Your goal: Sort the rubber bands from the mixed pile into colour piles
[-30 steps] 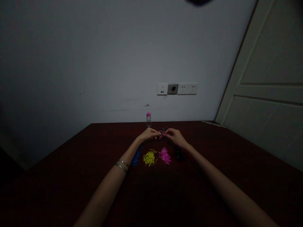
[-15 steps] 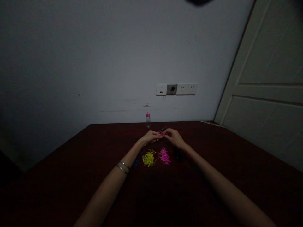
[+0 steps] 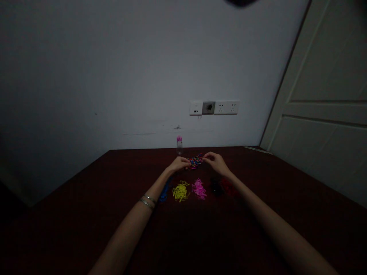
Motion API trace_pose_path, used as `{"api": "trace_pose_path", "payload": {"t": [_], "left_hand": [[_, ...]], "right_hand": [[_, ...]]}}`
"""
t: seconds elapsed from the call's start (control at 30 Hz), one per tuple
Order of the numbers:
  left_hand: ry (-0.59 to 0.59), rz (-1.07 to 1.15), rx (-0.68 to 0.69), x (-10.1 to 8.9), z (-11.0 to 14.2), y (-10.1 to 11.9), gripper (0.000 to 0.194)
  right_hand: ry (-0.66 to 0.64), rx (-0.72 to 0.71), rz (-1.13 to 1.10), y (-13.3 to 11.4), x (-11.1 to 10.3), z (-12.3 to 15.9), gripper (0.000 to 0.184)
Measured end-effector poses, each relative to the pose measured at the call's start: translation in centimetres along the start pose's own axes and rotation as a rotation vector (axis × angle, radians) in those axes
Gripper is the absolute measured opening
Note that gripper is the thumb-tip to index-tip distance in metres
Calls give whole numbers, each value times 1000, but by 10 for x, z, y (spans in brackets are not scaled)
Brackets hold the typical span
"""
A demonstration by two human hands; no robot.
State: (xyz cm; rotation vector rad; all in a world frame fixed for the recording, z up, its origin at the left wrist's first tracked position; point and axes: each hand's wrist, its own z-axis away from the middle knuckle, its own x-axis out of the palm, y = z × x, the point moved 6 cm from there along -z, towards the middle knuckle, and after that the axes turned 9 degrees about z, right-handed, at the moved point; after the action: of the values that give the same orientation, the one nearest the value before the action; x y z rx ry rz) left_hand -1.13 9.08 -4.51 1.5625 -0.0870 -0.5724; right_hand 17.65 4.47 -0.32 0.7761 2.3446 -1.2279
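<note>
A mixed pile of small colourful strips (image 3: 196,162), perhaps rubber bands, lies on the dark red-brown table between my hands. My left hand (image 3: 180,163) is at the pile's left side, fingers closed together, with a bit of blue by the fingertips. At the pile's right edge, my right hand (image 3: 214,162) has thumb and fingertips pinched; anything between them is too small to make out. Closer to me lie sorted piles: blue strips (image 3: 164,193) beside my left forearm, yellow strips (image 3: 180,191), pink strips (image 3: 198,189), black strips (image 3: 216,187) and dim red strips (image 3: 229,188) by my right forearm.
A clear bottle (image 3: 179,147) with a pink top stands behind the pile, near the wall. Sockets and switches (image 3: 213,108) are set in the wall above. A pale panelled door (image 3: 323,114) is on the right. The light is dim.
My hands, which met over the mixed pile, have drawn apart to its left and right sides. More of the mixed pile, and the blue and red piles, now show.
</note>
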Motion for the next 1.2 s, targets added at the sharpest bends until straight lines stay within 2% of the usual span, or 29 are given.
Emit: {"api": "trace_pose_path", "payload": {"t": [0.13,0.27,0.4,0.53,0.63,0.77,0.93,1.0,1.2], "left_hand": [[3,22,-3,-5,-1,-2,39],[49,62,30,-22,-3,-7,36],[187,134,25,-54,-1,-19,36],[362,259,4,-89,4,-44,36],[454,390,47,-106,7,-59,39],[489,495,124,-112,8,-66,43],[489,518,133,-113,7,-67,42],[479,518,140,-112,6,-68,40],[478,496,148,-110,7,-66,36]], "right_hand": [[-7,25,-56,4,1,0,25],[-11,34,-76,6,1,0,27],[-24,36,-93,6,2,0,27],[-39,23,-93,2,2,1,25],[-51,3,-82,-1,0,1,25],[-61,9,-64,0,-8,-1,27],[-107,-2,-7,11,-28,6,28],[-174,23,23,21,-37,14,30],[-488,84,54,44,-57,49,33]]}}
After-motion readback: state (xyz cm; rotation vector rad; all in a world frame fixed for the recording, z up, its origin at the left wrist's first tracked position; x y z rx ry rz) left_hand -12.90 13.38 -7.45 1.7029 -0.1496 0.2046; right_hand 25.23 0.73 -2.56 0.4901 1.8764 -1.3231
